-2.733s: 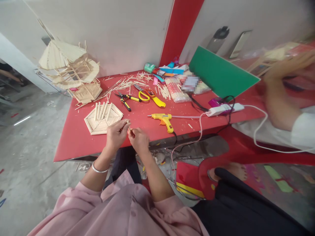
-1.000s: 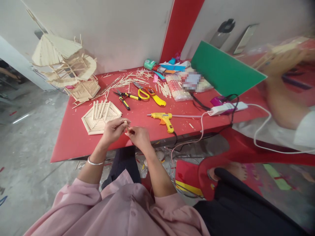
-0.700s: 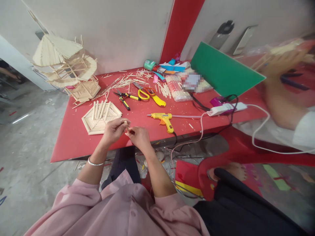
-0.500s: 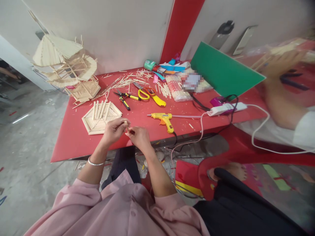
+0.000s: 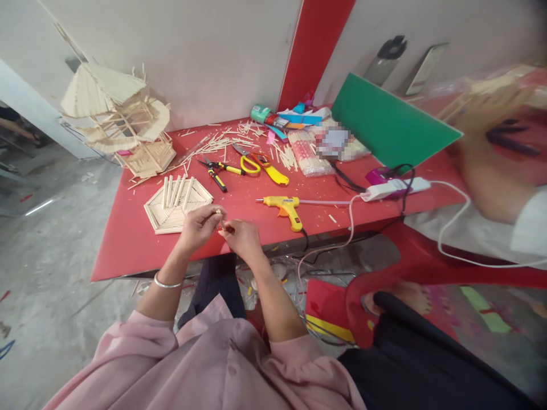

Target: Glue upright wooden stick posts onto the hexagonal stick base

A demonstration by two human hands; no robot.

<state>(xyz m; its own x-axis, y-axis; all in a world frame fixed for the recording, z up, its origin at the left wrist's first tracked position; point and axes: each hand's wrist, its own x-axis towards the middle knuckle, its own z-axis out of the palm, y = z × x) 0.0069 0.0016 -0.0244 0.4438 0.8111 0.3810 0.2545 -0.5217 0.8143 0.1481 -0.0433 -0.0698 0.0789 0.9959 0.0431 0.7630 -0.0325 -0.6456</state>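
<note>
Over the front edge of the table, my left hand (image 5: pixel 199 226) and my right hand (image 5: pixel 244 238) meet with their fingertips pinched together. Between them is a small wooden stick piece (image 5: pixel 219 213), pale at its end and mostly covered by the fingers. Just beyond my left hand lies a polygonal panel made of wooden sticks (image 5: pixel 156 212), with several loose sticks (image 5: pixel 175 191) resting across its far part. To the right of my hands, a yellow hot glue gun (image 5: pixel 280 203) lies on its side, its nozzle pointing left.
Pliers (image 5: pixel 216 175) and yellow-handled scissors (image 5: pixel 250 164) lie behind the panel, near scattered sticks (image 5: pixel 226 136). A tiered stick model (image 5: pixel 128 125) stands back left. A green board (image 5: pixel 391 122), power strip (image 5: pixel 397 188) and cords are right, beside another person's blurred arm (image 5: pixel 482 165).
The view has shifted very slightly. My hands keep the same pinch on the stick piece, and the things on the table have not moved.
</note>
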